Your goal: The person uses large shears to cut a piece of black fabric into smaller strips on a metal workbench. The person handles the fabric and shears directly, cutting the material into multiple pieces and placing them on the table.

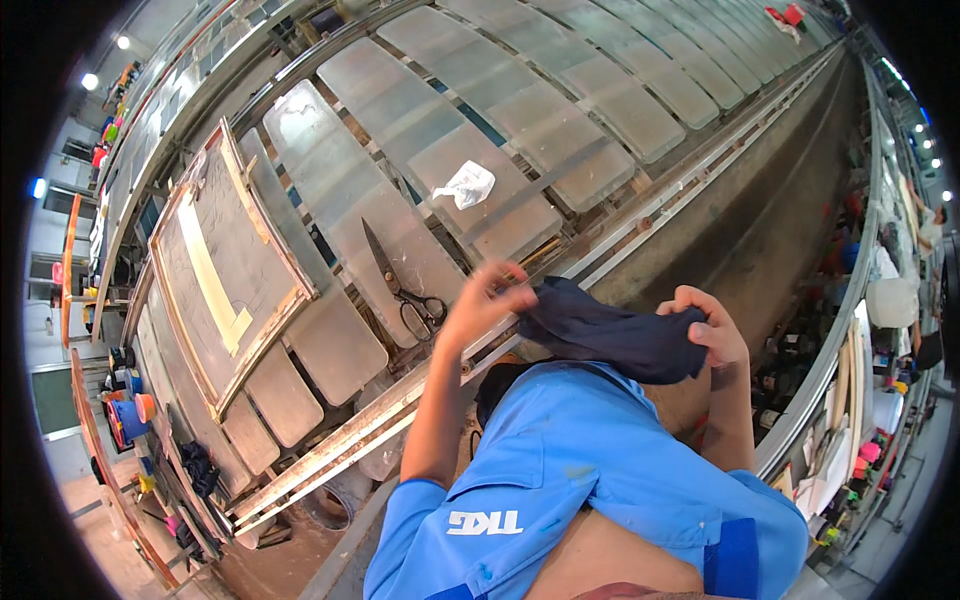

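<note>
A dark navy piece of cloth (615, 330) is stretched between my hands in front of my body. My right hand (712, 328) grips its right end, with the fingers curled over the fabric. At the other end, my left hand (490, 303) is slightly blurred, its thumb and fingers bent together at the cloth's edge. Large black-handled scissors (405, 295) lie on the flat grey panels (360, 265), just beyond my left hand. Farther off on the panels is a crumpled white plastic or paper piece (467, 185).
A wooden-framed screen (200, 300) with yellowish tape rests on the panels at left. A metal rail (640, 235) edges the long row of panels. Along the right runs another bench (800, 420) with boards and containers. A blue bucket (128, 420) stands far left.
</note>
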Demonstrator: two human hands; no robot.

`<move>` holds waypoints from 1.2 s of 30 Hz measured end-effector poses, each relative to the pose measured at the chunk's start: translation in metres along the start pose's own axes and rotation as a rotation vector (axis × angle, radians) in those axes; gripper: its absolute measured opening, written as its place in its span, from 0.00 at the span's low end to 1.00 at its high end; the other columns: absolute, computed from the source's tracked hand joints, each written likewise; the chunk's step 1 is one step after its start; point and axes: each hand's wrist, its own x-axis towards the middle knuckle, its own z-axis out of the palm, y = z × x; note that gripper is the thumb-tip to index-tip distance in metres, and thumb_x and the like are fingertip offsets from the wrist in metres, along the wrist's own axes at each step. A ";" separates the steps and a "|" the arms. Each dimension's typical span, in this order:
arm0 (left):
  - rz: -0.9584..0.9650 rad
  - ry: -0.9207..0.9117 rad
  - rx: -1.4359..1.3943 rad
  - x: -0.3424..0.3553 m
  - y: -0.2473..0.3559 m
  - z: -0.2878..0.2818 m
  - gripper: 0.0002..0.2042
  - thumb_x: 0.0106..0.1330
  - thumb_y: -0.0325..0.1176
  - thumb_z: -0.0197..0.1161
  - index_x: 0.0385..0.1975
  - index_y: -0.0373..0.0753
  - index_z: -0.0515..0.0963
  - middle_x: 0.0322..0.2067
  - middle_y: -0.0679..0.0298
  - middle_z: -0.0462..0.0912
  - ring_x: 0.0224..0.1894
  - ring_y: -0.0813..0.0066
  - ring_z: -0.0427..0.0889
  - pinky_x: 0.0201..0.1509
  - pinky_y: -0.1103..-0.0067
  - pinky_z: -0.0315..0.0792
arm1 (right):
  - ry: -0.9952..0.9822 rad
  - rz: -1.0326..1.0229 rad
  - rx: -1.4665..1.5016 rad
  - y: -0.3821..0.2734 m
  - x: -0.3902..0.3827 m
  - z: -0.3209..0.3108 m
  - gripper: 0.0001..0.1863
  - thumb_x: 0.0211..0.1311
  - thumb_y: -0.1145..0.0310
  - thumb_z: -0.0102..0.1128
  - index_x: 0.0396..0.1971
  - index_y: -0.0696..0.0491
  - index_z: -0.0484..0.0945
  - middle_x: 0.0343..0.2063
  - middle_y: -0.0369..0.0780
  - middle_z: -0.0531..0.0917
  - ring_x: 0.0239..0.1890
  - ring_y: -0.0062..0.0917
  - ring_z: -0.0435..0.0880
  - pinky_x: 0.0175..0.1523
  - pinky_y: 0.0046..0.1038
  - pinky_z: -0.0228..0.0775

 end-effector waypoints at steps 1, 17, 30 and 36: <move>0.212 0.273 0.208 0.028 -0.024 -0.019 0.24 0.57 0.35 0.74 0.52 0.37 0.73 0.41 0.61 0.77 0.31 0.76 0.78 0.39 0.78 0.74 | 0.003 -0.015 0.078 -0.004 -0.002 -0.002 0.21 0.50 0.61 0.75 0.37 0.54 0.73 0.43 0.42 0.81 0.47 0.23 0.78 0.52 0.24 0.69; 0.075 1.092 0.979 0.143 -0.056 0.001 0.19 0.58 0.48 0.71 0.31 0.36 0.80 0.38 0.52 0.76 0.45 0.49 0.75 0.50 0.62 0.71 | -0.593 0.222 -0.117 -0.108 0.138 -0.126 0.16 0.59 0.64 0.69 0.42 0.53 0.73 0.47 0.39 0.79 0.54 0.22 0.73 0.61 0.28 0.62; 0.095 1.735 -0.474 -0.069 -0.081 0.140 0.11 0.73 0.39 0.58 0.43 0.36 0.73 0.19 0.69 0.70 0.17 0.82 0.65 0.16 0.81 0.57 | -1.310 0.546 -0.149 -0.123 0.228 -0.091 0.14 0.65 0.61 0.63 0.44 0.53 0.74 0.38 0.32 0.76 0.43 0.15 0.74 0.48 0.20 0.67; -0.460 2.113 -0.336 -0.130 -0.226 0.227 0.14 0.68 0.44 0.62 0.39 0.37 0.75 0.21 0.68 0.72 0.15 0.77 0.62 0.19 0.77 0.58 | -1.442 0.716 -0.054 -0.119 0.215 -0.031 0.17 0.64 0.58 0.65 0.43 0.53 0.73 0.42 0.33 0.77 0.46 0.16 0.73 0.52 0.22 0.65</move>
